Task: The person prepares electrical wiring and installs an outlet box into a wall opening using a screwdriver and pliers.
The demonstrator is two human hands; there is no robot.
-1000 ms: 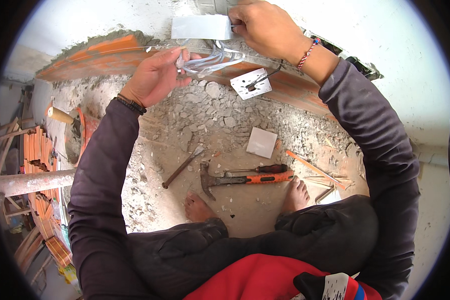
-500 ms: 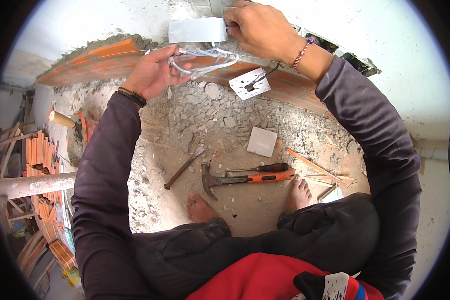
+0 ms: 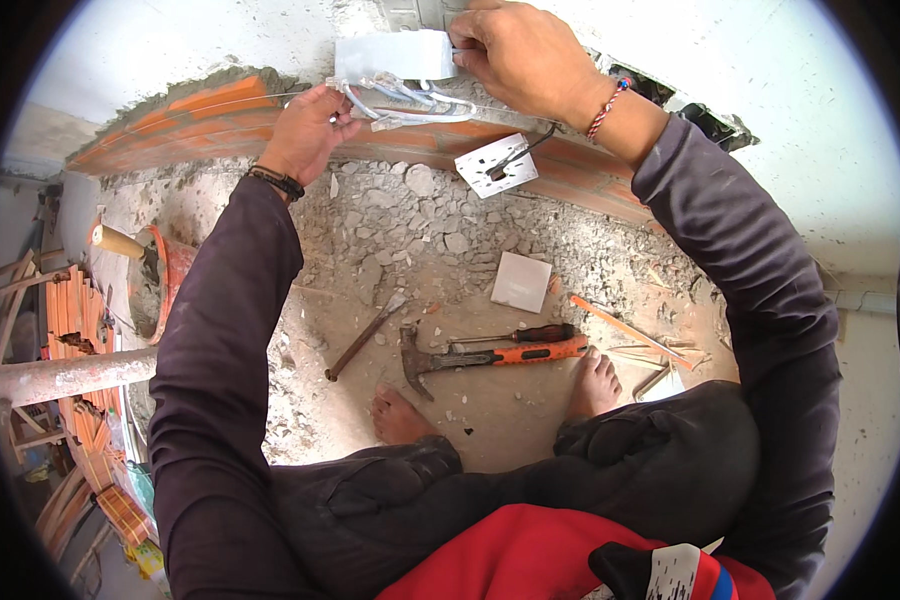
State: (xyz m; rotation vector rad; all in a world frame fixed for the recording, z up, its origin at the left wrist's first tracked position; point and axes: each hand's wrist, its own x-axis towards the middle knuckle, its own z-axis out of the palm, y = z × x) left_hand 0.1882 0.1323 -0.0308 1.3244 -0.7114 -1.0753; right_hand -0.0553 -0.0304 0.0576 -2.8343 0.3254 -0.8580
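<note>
Below the white wall, a light grey rectangular box point(image 3: 390, 55) sits with looped white and grey cables point(image 3: 420, 105) beneath it. My left hand point(image 3: 308, 130) pinches the cable bundle at its left end. My right hand point(image 3: 525, 65) has its fingers closed at the box's right end, gripping that side; the fingertips are partly hidden. A white perforated plate point(image 3: 480, 165) with a dark cable lies on the orange brick ledge point(image 3: 590, 190) below. A thin string stretches across the brickwork behind my hands.
On the rubble-strewn floor point(image 3: 390, 230) lie a pale square tile point(image 3: 520, 280), hammer point(image 3: 500, 355), screwdriver point(image 3: 530, 333), chisel point(image 3: 365, 335) and orange stick point(image 3: 630, 330) near my bare feet. At left are a bucket point(image 3: 160, 280), pole point(image 3: 70, 375) and wood scraps. A wall hole point(image 3: 650, 90) is beside my right wrist.
My left hand has risen and shifted left with the cables, drawing the loop closer under the box. The box and my right hand have shifted slightly left in view.
</note>
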